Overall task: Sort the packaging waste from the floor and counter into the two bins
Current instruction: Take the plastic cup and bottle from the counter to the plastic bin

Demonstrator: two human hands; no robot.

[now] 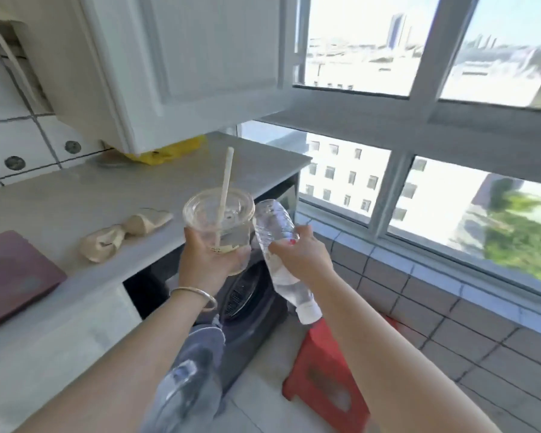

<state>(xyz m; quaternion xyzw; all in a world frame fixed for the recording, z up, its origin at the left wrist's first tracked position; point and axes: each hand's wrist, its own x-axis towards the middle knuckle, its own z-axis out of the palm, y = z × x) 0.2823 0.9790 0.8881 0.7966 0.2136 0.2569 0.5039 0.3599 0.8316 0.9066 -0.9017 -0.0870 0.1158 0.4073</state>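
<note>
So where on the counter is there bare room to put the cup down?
Bare counter lies between the crumpled paper and the yellow bag, out to the far right end. The near-left part is crowded by the dark red board and the paper. Left hand holds the cup, right hand the bottle.

Grey counter [60, 201], crumpled beige paper [122, 232], maroon board [13, 273], yellow bag [169, 151] at back

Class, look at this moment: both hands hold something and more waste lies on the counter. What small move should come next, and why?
Probably turn away to find the bins, which are not in view. The left hand grips a clear plastic cup with a pale straw, and the right hand grips a clear plastic bottle, cap end down. With both hands full, the crumpled beige wrapper on the grey counter must wait.
</note>
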